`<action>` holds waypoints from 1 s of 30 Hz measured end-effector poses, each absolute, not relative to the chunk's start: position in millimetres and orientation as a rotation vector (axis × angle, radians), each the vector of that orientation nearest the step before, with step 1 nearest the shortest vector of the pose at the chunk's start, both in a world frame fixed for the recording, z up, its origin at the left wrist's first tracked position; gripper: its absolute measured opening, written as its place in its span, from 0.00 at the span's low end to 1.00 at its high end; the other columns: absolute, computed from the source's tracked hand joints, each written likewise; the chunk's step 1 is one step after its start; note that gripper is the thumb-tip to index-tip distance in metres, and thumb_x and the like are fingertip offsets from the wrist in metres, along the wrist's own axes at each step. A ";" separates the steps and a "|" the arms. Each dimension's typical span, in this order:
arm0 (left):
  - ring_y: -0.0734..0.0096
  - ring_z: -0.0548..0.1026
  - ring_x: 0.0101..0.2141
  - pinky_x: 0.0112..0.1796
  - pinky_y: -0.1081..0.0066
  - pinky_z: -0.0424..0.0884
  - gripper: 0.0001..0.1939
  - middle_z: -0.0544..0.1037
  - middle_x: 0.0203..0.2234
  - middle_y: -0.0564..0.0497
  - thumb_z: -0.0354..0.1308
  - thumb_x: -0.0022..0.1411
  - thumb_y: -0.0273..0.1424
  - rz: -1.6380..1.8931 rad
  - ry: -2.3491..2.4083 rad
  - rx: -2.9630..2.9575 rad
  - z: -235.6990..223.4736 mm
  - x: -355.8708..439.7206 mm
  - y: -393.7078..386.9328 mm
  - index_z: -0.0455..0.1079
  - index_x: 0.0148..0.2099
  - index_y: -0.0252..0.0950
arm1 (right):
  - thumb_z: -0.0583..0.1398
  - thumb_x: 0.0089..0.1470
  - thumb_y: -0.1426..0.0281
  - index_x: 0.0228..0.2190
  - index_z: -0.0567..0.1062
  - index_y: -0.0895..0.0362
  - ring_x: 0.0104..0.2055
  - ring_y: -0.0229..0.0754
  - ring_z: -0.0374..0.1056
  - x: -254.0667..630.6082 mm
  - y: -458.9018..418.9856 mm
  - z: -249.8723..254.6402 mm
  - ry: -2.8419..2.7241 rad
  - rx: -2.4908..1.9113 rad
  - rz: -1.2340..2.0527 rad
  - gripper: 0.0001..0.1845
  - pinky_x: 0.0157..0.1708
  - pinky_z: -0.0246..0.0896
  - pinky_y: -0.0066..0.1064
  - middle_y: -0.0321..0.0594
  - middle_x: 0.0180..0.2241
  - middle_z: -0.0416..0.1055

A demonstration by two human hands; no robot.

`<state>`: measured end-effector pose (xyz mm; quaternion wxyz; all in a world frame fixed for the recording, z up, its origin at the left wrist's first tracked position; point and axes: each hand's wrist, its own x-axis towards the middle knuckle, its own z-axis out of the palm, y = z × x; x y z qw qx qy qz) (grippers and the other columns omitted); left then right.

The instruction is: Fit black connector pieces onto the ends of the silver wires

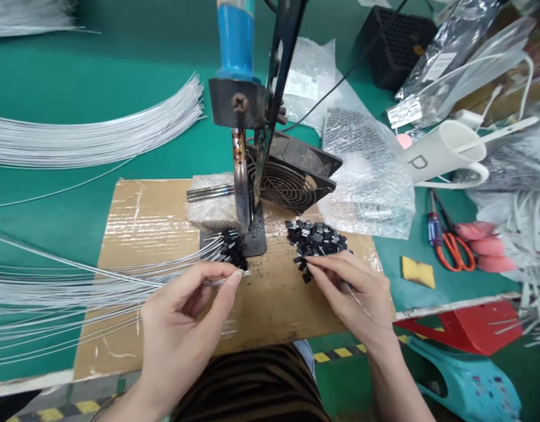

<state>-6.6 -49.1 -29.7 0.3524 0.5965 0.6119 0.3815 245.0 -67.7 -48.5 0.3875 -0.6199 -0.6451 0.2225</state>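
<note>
Between thumb and fingertips, my left hand (188,319) pinches the end of a thin white wire, whose tip shows just past the thumb. Beside it lies a bundle of white wires (173,264) with black pieces (232,249) clustered at their ends. My right hand (355,293) is closed in a pinch on a small black piece (300,262) at the near edge of a pile of such pieces (316,237). A thin strand (360,302), possibly solder, runs through that hand. Above and between the hands stands a soldering iron (237,53) with a blue handle, its tip pointing down.
Cardboard (261,316) covers the work area on the green table. Behind the iron are a block (212,214) and a black fan (291,173). White wires (98,138) lie at left; bubble wrap (366,176), a mug (448,152), orange-handled scissors (457,252) and a yellow sponge (418,272) at right.
</note>
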 end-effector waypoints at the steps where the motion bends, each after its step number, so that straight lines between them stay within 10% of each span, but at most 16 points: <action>1: 0.78 0.74 0.26 0.24 0.79 0.63 0.02 0.81 0.29 0.57 0.67 0.65 0.30 0.984 1.581 1.548 -29.5 -6.6 -49.5 0.80 0.38 0.43 | 0.66 0.64 0.76 0.43 0.85 0.55 0.29 0.39 0.69 245.2 -63.6 -50.3 -1.754 -1.545 0.519 0.08 0.29 0.67 0.32 0.37 0.31 0.78; 14: 0.76 0.70 0.23 0.25 0.76 0.66 0.04 0.79 0.27 0.55 0.66 0.66 0.34 0.905 1.608 1.513 -27.1 -10.4 -48.5 0.80 0.38 0.40 | 0.68 0.62 0.78 0.39 0.80 0.57 0.37 0.40 0.72 234.8 -52.9 -48.8 -1.864 -1.535 0.255 0.05 0.41 0.71 0.34 0.39 0.37 0.81; 30: 0.77 0.81 0.30 0.31 0.82 0.74 0.03 0.86 0.35 0.55 0.67 0.65 0.31 0.892 1.533 1.376 -16.8 -10.4 -41.1 0.80 0.36 0.41 | 0.71 0.60 0.69 0.33 0.86 0.50 0.20 0.30 0.70 173.2 -56.8 -35.5 -0.798 -1.319 1.280 0.03 0.21 0.69 0.19 0.31 0.23 0.77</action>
